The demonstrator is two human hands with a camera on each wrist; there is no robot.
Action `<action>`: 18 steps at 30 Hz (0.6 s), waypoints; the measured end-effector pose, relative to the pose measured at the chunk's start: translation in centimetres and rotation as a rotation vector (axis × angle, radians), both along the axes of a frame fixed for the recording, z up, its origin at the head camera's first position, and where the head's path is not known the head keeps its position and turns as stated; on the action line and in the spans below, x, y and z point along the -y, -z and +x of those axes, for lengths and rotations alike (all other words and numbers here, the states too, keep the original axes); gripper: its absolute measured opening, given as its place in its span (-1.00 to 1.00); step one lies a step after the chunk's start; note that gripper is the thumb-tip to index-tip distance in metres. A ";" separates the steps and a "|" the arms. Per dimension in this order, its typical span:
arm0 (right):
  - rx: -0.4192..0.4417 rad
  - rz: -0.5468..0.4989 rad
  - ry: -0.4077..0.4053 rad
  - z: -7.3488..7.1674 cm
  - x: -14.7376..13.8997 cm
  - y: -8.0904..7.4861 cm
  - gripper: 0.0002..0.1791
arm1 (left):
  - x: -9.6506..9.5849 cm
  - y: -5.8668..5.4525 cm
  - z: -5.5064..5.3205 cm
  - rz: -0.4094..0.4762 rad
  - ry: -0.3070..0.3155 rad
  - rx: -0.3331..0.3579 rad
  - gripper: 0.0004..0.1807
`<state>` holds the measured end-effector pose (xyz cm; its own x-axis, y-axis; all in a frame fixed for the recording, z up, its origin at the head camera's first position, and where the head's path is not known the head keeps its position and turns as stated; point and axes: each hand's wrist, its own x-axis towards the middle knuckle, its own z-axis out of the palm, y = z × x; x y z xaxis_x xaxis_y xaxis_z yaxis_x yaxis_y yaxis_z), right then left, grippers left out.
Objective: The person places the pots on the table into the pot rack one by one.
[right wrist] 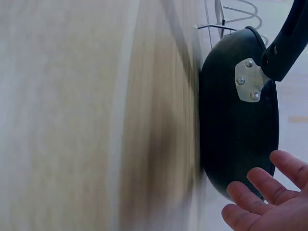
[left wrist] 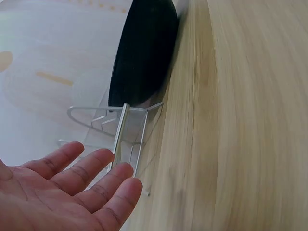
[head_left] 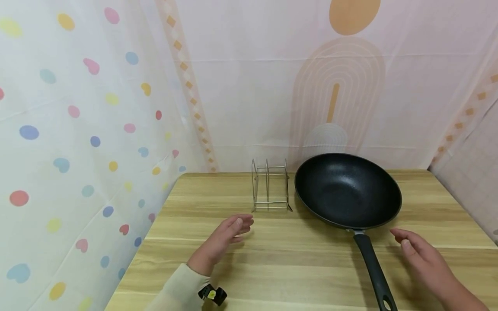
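The table (head_left: 280, 268) had a wood-grain top banded in pale yellow and light brown. Near its far edge stood a metal wire rack (head_left: 271, 202). Just to the right of that sat a black pan (head_left: 348, 190), open side up, its dark handle (head_left: 373, 268), holed at the end, pointing toward the near side.

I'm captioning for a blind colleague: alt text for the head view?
A black frying pan rests on a wood-grain table, right of a wire rack. A person's left hand is open near the rack, the right hand open near the pan.
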<state>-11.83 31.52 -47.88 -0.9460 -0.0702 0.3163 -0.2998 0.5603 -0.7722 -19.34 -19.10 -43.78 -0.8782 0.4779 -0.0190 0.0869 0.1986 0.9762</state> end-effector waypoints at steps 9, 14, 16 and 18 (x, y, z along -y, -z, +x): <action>-0.005 -0.189 -0.123 0.0 0.6 0.4 -0.48 | -1.4 0.7 -0.7 0.077 0.101 0.104 -0.06; 0.036 -0.274 -0.183 -0.2 0.7 0.2 -0.45 | -2.3 0.7 -0.9 0.136 0.121 0.146 -0.04; 0.049 -0.311 -0.213 -0.3 0.8 0.1 -0.44 | -2.7 0.8 -1.0 0.157 0.131 0.152 -0.07; 0.062 -0.367 -0.254 -0.3 1.0 -0.1 -0.42 | -3.0 1.0 -1.2 0.174 0.145 0.148 -0.08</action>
